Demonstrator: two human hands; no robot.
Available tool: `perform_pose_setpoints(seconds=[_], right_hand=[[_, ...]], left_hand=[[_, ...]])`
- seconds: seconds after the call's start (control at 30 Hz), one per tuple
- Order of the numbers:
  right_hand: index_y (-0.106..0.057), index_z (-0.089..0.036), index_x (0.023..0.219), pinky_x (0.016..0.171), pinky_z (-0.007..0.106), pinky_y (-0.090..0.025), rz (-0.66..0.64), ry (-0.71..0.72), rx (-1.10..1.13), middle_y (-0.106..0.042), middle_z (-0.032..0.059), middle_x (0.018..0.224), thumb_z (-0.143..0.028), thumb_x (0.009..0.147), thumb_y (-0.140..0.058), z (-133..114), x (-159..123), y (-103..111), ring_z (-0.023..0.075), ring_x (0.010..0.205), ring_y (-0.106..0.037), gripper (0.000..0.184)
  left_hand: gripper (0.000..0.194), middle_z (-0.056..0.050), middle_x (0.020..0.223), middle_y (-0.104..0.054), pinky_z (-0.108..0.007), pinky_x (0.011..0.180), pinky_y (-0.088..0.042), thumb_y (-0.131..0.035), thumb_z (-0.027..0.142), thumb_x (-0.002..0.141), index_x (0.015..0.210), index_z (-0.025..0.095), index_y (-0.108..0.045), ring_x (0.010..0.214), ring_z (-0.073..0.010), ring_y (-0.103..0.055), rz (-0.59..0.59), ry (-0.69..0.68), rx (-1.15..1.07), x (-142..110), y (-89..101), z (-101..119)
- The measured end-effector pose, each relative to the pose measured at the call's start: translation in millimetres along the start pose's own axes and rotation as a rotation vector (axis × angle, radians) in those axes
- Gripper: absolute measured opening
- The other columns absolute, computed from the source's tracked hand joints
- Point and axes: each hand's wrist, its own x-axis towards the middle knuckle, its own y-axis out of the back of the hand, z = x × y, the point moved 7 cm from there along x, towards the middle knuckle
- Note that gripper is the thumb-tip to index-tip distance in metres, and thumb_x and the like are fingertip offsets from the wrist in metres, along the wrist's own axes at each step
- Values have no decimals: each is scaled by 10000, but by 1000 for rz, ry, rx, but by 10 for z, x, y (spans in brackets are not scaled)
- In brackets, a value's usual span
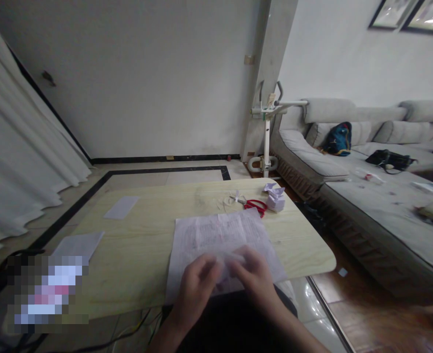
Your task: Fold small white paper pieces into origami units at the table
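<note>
Near the table's front edge, my left hand [199, 280] and my right hand [253, 275] are close together, fingers pinched. Between them is a small whitish piece of paper [224, 261], smeared by motion, so its exact shape is unclear. Beneath both hands lies a large printed sheet [216, 228] with fold creases, reaching the front edge. Past its far right corner rest red-handled scissors [256, 207], their blades pointing left among thin pale strips [224, 202]. Crumpled or folded paper pieces [275, 198] sit to the right of the scissors.
The pale wooden table [135, 264] has a rounded right corner. On its left lie a small paper [122, 207] and a larger sheet [80, 245], beside a pixelated patch. Cables [128, 333] run below the front edge. A grey sofa [363, 220] stands at right.
</note>
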Motion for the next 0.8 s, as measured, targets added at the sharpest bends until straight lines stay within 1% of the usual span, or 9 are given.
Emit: perform_pose_setpoints(seconds=[0.07, 0.13, 0.23, 0.37, 0.43, 0.5, 0.57, 0.67, 0.8], right_hand=[[-577, -193, 724, 543, 249, -437, 7, -1, -10, -558, -29, 617, -354, 786, -685, 9, 13, 24, 147, 572, -540, 203], [-595, -186, 743, 597, 259, -451, -5, 44, -70, -589, -15, 665, -324, 784, -683, -11, 27, 31, 158, 634, -559, 169], [-639, -171, 778, 680, 280, -463, -36, 104, -142, -645, 17, 746, -293, 801, -662, -39, 44, 18, 180, 735, -587, 125], [-658, -166, 753, 663, 278, -455, -74, 102, -147, -654, 20, 723, -280, 825, -640, -46, 51, -3, 175, 709, -592, 137], [-658, -166, 739, 647, 271, -448, -84, 111, -139, -648, 15, 704, -272, 828, -638, -63, 48, -4, 168, 689, -585, 140], [-657, -165, 732, 641, 269, -443, -77, 122, -130, -643, 12, 693, -269, 829, -638, -84, 43, 9, 165, 678, -577, 144], [-651, -164, 714, 636, 270, -441, -56, 126, -112, -635, 12, 677, -275, 829, -642, -101, 36, 28, 163, 667, -571, 160], [-633, -163, 677, 620, 274, -441, -29, 107, -89, -623, 11, 641, -292, 830, -650, -108, 23, 42, 161, 633, -563, 201], [-602, -165, 669, 592, 277, -443, -52, 70, -68, -607, 8, 607, -319, 842, -638, -91, 17, 11, 158, 588, -561, 234]], left_hand=[[250, 19, 623, -604, -202, 488, -478, -535, 382, 860, 714, 187, -593, 567, -147, -606, -8, 3, 10, -12, -27, 0], [266, 21, 618, -589, -205, 497, -487, -528, 381, 871, 699, 186, -584, 578, -151, -613, -12, -9, 31, -14, -35, -11], [262, 18, 636, -601, -208, 533, -485, -505, 347, 898, 724, 180, -608, 600, -148, -614, -64, -60, 111, -4, -60, -28], [239, 21, 613, -593, -205, 556, -436, -505, 263, 900, 708, 171, -615, 606, -138, -582, -93, -162, 290, -2, -87, -41], [232, 13, 629, -614, -209, 565, -432, -505, 258, 902, 719, 169, -615, 616, -143, -590, -93, -183, 308, -9, -98, -55], [237, -6, 683, -659, -216, 586, -449, -503, 289, 915, 760, 166, -633, 654, -158, -621, -119, -167, 268, -15, -120, -74], [284, -25, 712, -690, -222, 592, -466, -506, 357, 927, 780, 162, -651, 673, -173, -649, -159, -104, 197, -15, -148, -100], [370, -41, 690, -702, -224, 573, -475, -532, 449, 912, 742, 150, -668, 666, -188, -669, -201, 1, 102, -12, -184, -125], [395, -38, 659, -687, -216, 565, -460, -530, 443, 916, 713, 139, -677, 645, -177, -649, -207, -16, 77, -10, -197, -90]])
